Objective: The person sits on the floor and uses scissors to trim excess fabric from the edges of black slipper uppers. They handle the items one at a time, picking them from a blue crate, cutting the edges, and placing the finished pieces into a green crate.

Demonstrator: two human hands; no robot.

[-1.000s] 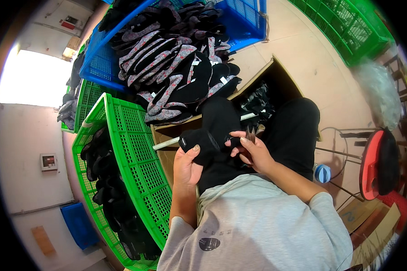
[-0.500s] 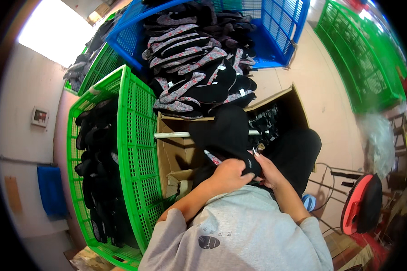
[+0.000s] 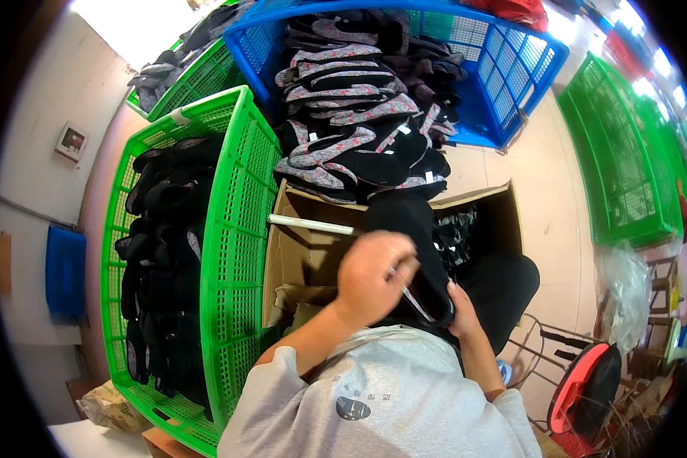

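Since only the head camera looks down on this moment, I describe it from that single view. My left hand point(image 3: 374, 278) is curled into a loose fist over a black shoe upper point(image 3: 412, 252), pinching a thin, pale tool point(image 3: 408, 288) that slants down and to the right; I cannot tell whether it is a needle, a pick or a small blade. My right hand point(image 3: 462, 309) is wrapped under the lower right edge of the same black piece, fingers closed on it and mostly hidden beneath the fabric. The black piece sits in my lap, just in front of an open cardboard box point(image 3: 305, 252) with a white stick point(image 3: 309, 224) lying across its top edge.

Left of the box stands a green crate point(image 3: 237, 229) full of dark pieces. Beyond the box, a blue crate point(image 3: 511, 69) holds a heap of grey patterned and black uppers point(image 3: 351, 114). More green crates point(image 3: 626, 153) are stacked to the right, on the floor.

To do this step well, I judge that the right hand should keep the fabric taut and steady while the left hand works the tool in short, controlled strokes, its tip angled away from the supporting fingers underneath.
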